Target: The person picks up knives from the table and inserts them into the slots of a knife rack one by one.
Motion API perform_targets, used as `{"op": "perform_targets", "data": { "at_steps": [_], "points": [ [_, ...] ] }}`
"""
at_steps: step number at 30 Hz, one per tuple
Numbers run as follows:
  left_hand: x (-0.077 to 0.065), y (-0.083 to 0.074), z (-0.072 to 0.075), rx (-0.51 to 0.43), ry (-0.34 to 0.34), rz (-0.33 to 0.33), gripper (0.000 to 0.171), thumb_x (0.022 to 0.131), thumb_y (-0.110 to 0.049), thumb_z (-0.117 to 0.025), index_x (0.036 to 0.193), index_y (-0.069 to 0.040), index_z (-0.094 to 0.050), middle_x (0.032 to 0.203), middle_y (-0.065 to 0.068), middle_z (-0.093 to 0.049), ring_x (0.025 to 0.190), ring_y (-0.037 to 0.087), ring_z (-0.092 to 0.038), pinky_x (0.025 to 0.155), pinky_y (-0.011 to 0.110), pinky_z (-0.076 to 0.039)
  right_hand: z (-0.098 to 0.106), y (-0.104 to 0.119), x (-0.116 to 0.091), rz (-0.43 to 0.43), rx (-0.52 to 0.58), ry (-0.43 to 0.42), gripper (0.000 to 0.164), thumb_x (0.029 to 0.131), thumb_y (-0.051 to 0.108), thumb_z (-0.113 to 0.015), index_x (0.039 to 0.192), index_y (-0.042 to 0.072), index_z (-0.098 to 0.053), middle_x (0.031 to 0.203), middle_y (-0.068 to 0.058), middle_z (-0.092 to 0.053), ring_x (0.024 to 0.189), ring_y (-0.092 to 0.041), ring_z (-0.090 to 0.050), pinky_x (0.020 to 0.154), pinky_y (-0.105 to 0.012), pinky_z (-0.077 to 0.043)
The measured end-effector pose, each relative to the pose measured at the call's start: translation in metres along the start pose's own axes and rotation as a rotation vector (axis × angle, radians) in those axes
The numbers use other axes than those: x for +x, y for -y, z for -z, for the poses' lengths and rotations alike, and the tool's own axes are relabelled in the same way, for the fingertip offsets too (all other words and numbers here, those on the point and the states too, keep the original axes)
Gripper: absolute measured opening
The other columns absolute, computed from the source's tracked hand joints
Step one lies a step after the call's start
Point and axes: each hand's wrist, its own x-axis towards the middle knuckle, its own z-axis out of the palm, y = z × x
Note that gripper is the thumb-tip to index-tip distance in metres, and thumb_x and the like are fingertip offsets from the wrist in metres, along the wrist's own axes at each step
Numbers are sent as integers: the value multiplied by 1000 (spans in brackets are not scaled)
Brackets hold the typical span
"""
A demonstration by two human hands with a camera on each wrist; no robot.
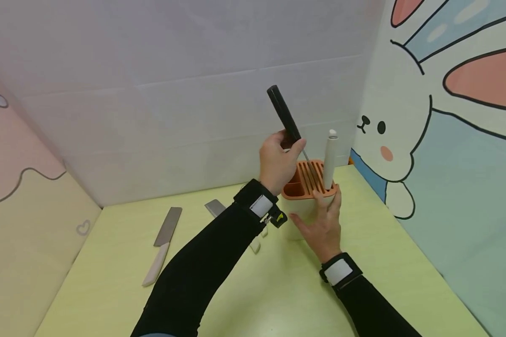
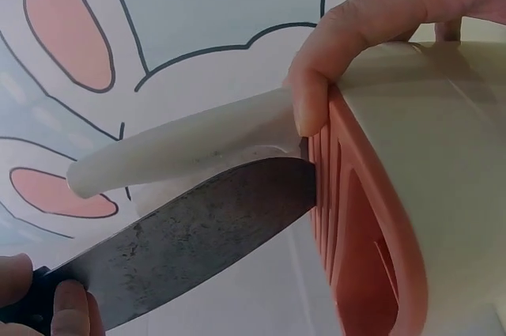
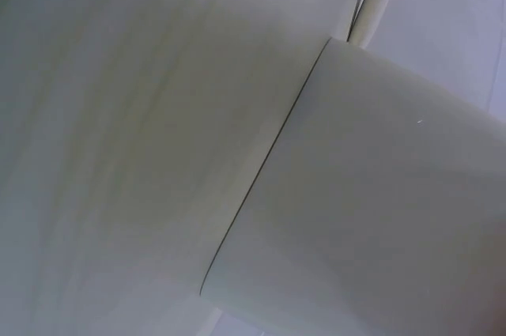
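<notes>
My left hand (image 1: 278,161) pinches a black-handled kitchen knife (image 1: 283,111) where handle meets blade. The handle leans up to the left, and the blade (image 2: 205,241) points down with its tip at the slots of a knife block (image 1: 297,234). That block is cream, with an orange slotted top (image 1: 308,194). A white-handled knife (image 1: 330,161) stands upright in the top's right side. My right hand (image 1: 322,231) grips the block's near side, thumb to the left, one finger bent over the orange rim. In the right wrist view, the block's pale wall (image 3: 395,178) fills the right half.
A cleaver with a pale handle (image 1: 155,266) lies on the left of the yellow-green table (image 1: 109,281). Another blade (image 1: 215,207) lies partly hidden behind my left forearm, with pale handle ends (image 1: 255,245) beside the arm. Walls with cartoon prints stand behind and at both sides.
</notes>
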Motion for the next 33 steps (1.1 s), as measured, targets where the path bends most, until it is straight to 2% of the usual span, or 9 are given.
{"op": "perform_targets", "data": {
  "at_steps": [7,12,15,18,25,33],
  "points": [
    [4,-5,-3,16,34,37,26,93,-16,-65,114,-1,-65,113,9,-62,98,16,-62,77,23,-52,0,0,0,-31,6,12,82,76,68,-65,139,25,-35,156,-21,-8,137,-43,-27,85,-62,-47],
    [3,-5,-9,22,52,27,25,92,-14,-65,114,-1,-65,113,9,-61,93,15,-62,73,22,-52,0,1,-1,-40,-3,14,79,78,67,-63,139,25,-36,155,-23,-9,135,-45,-30,75,-60,-52],
    [1,-2,-13,29,60,29,24,92,-12,-65,113,0,-66,109,9,-61,87,14,-62,67,22,-51,1,2,-2,-41,-15,15,79,78,68,-62,139,25,-35,155,-23,-10,134,-46,-31,68,-58,-54],
    [1,2,-16,42,66,27,24,92,-12,-66,112,0,-66,105,9,-62,84,14,-61,64,21,-50,1,3,-1,-35,-16,16,78,78,68,-61,138,25,-35,156,-23,-9,134,-46,-31,68,-58,-54],
    [3,15,-21,102,134,12,28,94,-12,-63,120,-1,-60,109,10,-60,92,16,-61,67,20,-50,1,2,-1,-28,3,10,78,79,66,-63,139,24,-36,157,-21,-8,134,-45,-31,67,-58,-54],
    [4,24,-25,108,218,24,34,97,-13,-59,128,0,-55,116,11,-62,96,18,-63,68,21,-52,1,1,-2,-26,-21,-5,77,78,65,-63,138,22,-38,156,-21,-10,130,-44,-36,52,-50,-54]
  ]
}}
